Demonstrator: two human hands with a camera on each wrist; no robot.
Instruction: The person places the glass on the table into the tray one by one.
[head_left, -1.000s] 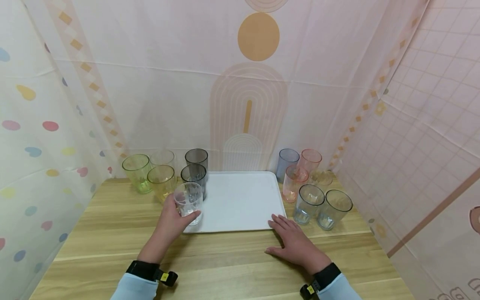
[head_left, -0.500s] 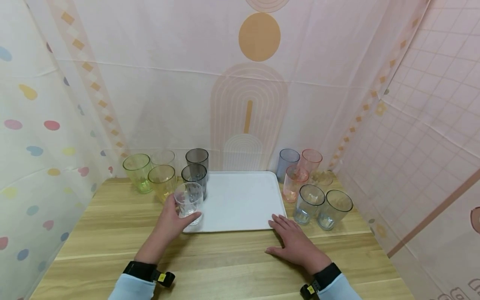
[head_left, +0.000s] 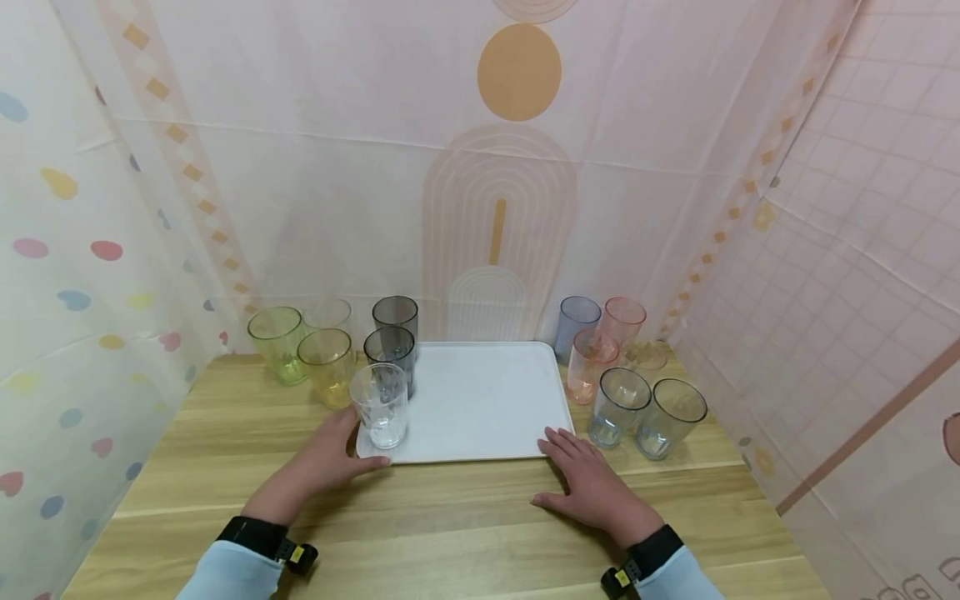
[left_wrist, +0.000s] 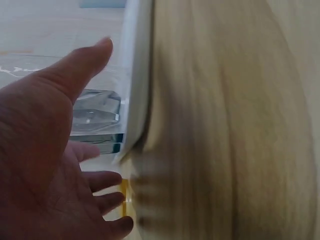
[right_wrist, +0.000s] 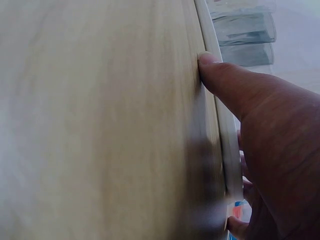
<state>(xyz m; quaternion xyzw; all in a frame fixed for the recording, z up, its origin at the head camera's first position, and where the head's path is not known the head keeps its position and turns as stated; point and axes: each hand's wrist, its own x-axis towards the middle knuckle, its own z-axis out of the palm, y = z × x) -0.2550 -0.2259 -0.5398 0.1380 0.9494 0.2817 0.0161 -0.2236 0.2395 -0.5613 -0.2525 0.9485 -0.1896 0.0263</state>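
A clear glass [head_left: 381,404] stands upright on the near left corner of a white tray [head_left: 487,408]. My left hand [head_left: 326,458] is spread beside that corner, thumb and fingers apart from the glass. In the left wrist view the same hand [left_wrist: 45,135] shows loose fingers and nothing held. At the tray's near right corner my right hand [head_left: 588,483] lies with its fingers extended, fingertips at the rim. Two dark grey glasses [head_left: 394,312] stand behind the clear one, at the tray's left side.
Left of the tray are a green glass [head_left: 277,346], a yellow glass [head_left: 327,371] and a faint clear one [head_left: 330,315]. To the right stand a blue glass [head_left: 576,329], pink glasses [head_left: 592,371] and grey-rimmed clear glasses [head_left: 670,421]. Patterned cloth [head_left: 337,183] hangs behind the wooden table [head_left: 465,525].
My left hand has let go of the clear glass and drawn back toward the lower left, its fingers spreading. The glass stays on the tray. My right hand has not moved.
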